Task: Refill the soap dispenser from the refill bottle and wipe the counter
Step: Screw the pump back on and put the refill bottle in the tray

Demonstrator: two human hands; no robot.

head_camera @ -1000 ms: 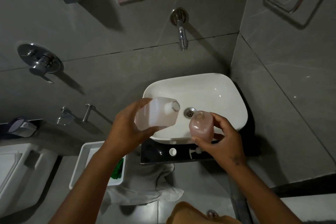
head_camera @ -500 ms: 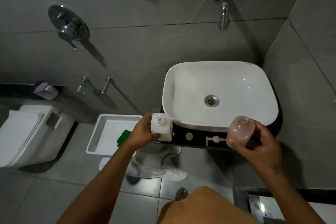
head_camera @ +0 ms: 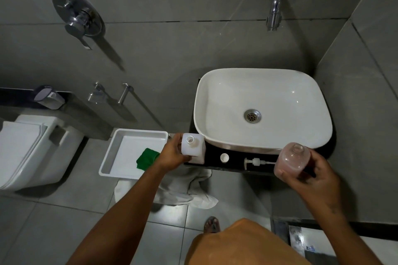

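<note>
My left hand (head_camera: pixel 172 154) grips the white refill bottle (head_camera: pixel 192 147), which stands upright and uncapped on the left end of the black counter (head_camera: pixel 212 162). My right hand (head_camera: pixel 310 170) holds the clear soap dispenser bottle (head_camera: pixel 291 160) with pinkish soap inside, open-topped, above the counter's right end. The white pump head (head_camera: pixel 256 161) lies on its side on the counter between my hands. Beside it sits a small white cap (head_camera: pixel 224 157). A green cloth (head_camera: pixel 147 158) lies in a white tray (head_camera: pixel 120 144) to the left.
A white basin (head_camera: pixel 217 131) sits on the counter under a wall tap (head_camera: pixel 273 12). A white towel (head_camera: pixel 185 191) lies on the tiled floor below. A toilet (head_camera: pixel 28 153) stands at the left, with a wall mixer (head_camera: pixel 79 20) above.
The refill bottle went from tilted beside the dispenser over the basin to upright on the counter's left end. My right hand carried the dispenser right and down. The view shifted.
</note>
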